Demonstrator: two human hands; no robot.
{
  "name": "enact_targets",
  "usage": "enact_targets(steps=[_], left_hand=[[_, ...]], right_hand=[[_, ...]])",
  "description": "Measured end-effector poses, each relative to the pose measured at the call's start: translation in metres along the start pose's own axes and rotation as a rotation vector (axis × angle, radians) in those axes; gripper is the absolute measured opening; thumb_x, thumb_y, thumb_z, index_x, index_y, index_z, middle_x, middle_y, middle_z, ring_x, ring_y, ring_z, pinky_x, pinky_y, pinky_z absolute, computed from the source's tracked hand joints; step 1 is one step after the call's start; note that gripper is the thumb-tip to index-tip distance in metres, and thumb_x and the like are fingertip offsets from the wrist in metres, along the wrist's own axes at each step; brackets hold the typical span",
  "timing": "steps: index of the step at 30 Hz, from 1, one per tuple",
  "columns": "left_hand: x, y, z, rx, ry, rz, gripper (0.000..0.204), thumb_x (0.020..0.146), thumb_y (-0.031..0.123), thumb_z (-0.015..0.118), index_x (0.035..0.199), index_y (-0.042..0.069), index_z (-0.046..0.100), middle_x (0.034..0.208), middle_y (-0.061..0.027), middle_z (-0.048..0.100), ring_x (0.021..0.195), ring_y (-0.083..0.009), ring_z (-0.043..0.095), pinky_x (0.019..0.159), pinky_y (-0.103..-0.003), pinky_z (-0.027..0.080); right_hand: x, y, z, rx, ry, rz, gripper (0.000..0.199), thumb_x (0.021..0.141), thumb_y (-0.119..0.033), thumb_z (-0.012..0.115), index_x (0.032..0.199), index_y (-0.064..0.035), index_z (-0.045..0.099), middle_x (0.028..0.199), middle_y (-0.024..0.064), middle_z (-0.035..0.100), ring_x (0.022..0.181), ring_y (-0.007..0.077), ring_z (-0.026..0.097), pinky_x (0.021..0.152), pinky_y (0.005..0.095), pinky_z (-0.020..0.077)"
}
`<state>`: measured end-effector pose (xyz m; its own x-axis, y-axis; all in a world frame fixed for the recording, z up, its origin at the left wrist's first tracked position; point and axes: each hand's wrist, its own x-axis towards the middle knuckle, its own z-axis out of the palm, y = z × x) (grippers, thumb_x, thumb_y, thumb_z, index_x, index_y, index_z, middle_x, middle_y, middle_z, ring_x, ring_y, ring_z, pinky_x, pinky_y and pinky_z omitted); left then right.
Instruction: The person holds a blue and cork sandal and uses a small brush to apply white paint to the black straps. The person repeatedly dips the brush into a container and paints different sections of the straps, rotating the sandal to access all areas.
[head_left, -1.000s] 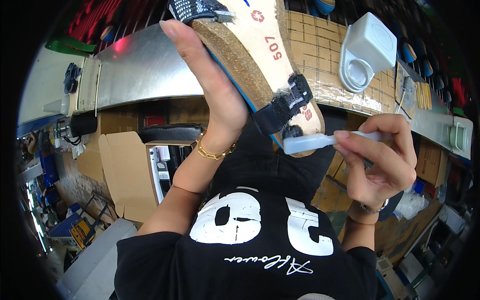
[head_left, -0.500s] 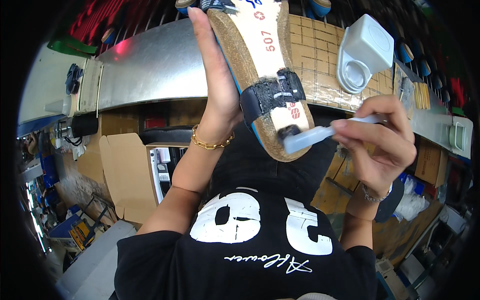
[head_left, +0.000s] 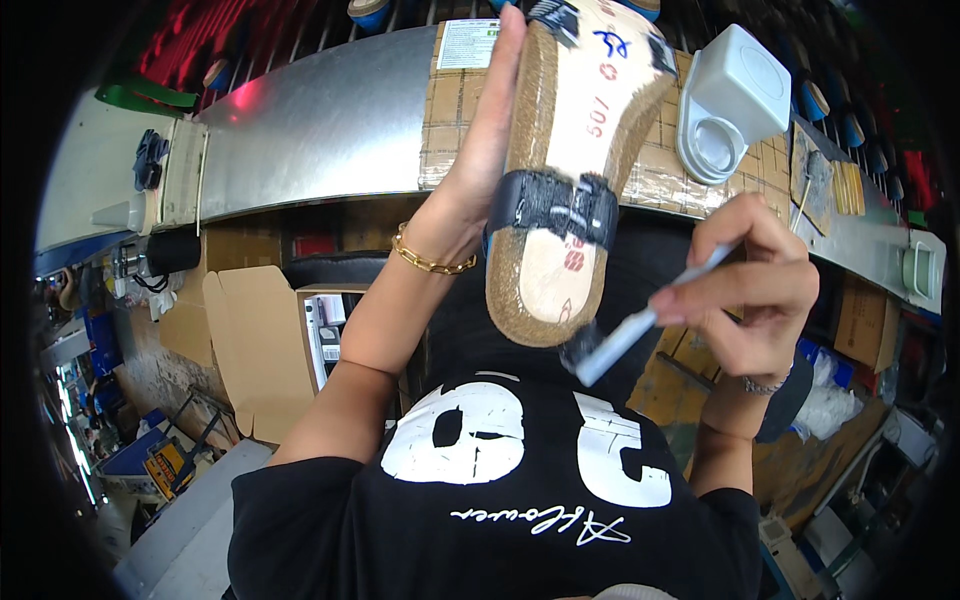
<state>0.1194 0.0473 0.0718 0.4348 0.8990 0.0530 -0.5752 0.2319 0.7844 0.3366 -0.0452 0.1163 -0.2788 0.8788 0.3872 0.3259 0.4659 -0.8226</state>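
My left hand [head_left: 485, 150] is closed round a sandal [head_left: 575, 120], gripping its left side with the thumb up along the edge. The sandal's underside faces me: a brown cork rim, a pale middle panel and black strap ends [head_left: 555, 212] folded across it. Most of my left fingers are hidden behind the sandal. In my right hand [head_left: 755, 290], a brush [head_left: 625, 335] with a pale plastic handle is pinched between thumb and fingers. Its dark bristles are at the lower right edge of the rounded near end; whether they touch the cork, I cannot tell.
A metal bench [head_left: 320, 130] runs across, partly covered by a taped cardboard sheet [head_left: 450, 115]. On the right stands a white plastic pot [head_left: 740, 80] with a small round cup. A rack [head_left: 310, 30] with blue-edged shoe pieces lies beyond. An open carton [head_left: 245, 345] is at lower left.
The sandal has shifted right and turned more upright, baring more cardboard. The brush has moved down from the pale panel's near end to the cork's outer edge.
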Motion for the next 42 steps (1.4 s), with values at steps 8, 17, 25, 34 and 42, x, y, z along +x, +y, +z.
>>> enact_targets(steps=[8,17,25,34,42], left_hand=[[0.008,0.001,0.008,0.044,-0.009,-0.058,0.085,0.101,0.072,0.022,0.146,0.003,0.044,0.133,-0.0169,0.062,0.115,-0.0196,0.067,0.098,-0.036,0.056],[-0.001,0.001,0.011,0.073,-0.005,-0.139,0.086,0.101,0.072,0.021,0.145,0.003,0.045,0.132,-0.0166,0.063,0.115,-0.0184,0.067,0.097,-0.034,0.056],[0.001,0.001,0.012,0.071,-0.002,-0.185,0.086,0.101,0.072,0.019,0.144,0.002,0.046,0.131,-0.0163,0.064,0.114,-0.0173,0.067,0.097,-0.033,0.056],[-0.012,0.008,0.001,0.141,0.064,-0.218,0.086,0.101,0.072,0.024,0.145,0.001,0.048,0.125,-0.0132,0.067,0.106,-0.0136,0.069,0.087,-0.027,0.058],[-0.039,0.078,-0.137,-0.3,0.132,0.131,0.06,0.101,0.038,0.053,0.143,-0.005,0.047,0.132,-0.0224,0.062,0.116,-0.0327,0.065,0.104,-0.044,0.052]], right_hand=[[0.004,0.008,-0.003,0.062,-0.06,-0.082,0.022,0.062,-0.004,0.084,0.082,-0.0134,0.084,0.079,0.0,0.058,0.067,0.0086,0.051,0.055,0.0217,0.0325],[0.003,0.018,-0.004,0.117,-0.04,-0.072,0.026,0.063,-0.003,0.084,0.087,-0.0113,0.084,0.082,0.001,0.057,0.068,0.0089,0.051,0.057,0.0211,0.0334],[0.003,0.012,-0.007,0.27,0.044,-0.028,0.022,0.068,-0.007,0.084,0.09,-0.0072,0.082,0.08,0.0047,0.063,0.071,0.0115,0.056,0.061,0.024,0.0403],[0.067,0.029,0.012,-0.53,0.513,-0.195,0.018,0.076,-0.003,0.079,0.092,-0.0115,0.082,0.078,0.0025,0.063,0.071,0.0134,0.055,0.064,0.0285,0.0401],[0.038,0.044,-0.006,-0.054,0.414,0.006,0.017,0.08,-0.001,0.078,0.097,-0.0008,0.078,0.088,0.0049,0.058,0.082,0.0149,0.054,0.076,0.0256,0.0416]])
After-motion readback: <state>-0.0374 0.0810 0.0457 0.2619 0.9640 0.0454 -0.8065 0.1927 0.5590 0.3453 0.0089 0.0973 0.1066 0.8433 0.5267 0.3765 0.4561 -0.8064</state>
